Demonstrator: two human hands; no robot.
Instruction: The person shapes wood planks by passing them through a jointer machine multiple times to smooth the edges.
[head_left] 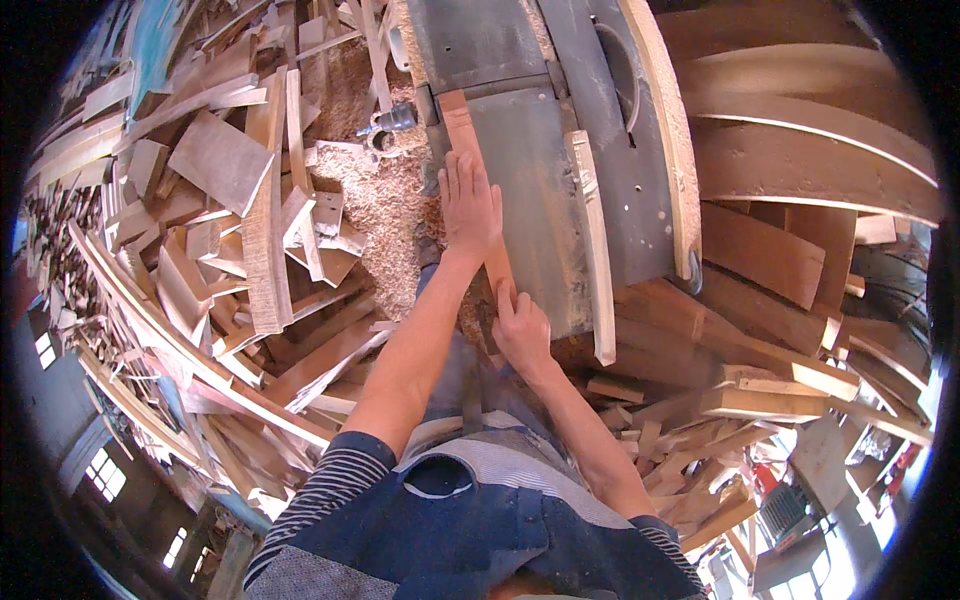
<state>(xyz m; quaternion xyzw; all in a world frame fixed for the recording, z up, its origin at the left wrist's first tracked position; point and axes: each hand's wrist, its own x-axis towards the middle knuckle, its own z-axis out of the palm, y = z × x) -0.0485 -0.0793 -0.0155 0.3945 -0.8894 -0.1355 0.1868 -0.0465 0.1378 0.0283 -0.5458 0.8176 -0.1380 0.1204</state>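
A narrow reddish wooden strip (460, 125) lies lengthwise along the left side of a grey metal machine table (525, 190). Its far end reaches the dark crosswise gap in the table. My left hand (470, 205) rests flat on top of the strip, fingers stretched forward and covering its middle. At the near end, my right hand (522, 328) is closed on the strip, with the index finger pointing up along it. The palm side of both hands is hidden. To the right of the strip, a paler wooden batten (592, 250) lies along the table.
Sawdust and shavings (385, 205) spread left of the machine, beside a metal fitting (388, 125). Offcuts (225, 160) are heaped at the far left. Large boards (800, 150) are stacked on the right, with more scrap wood (760, 400) below them.
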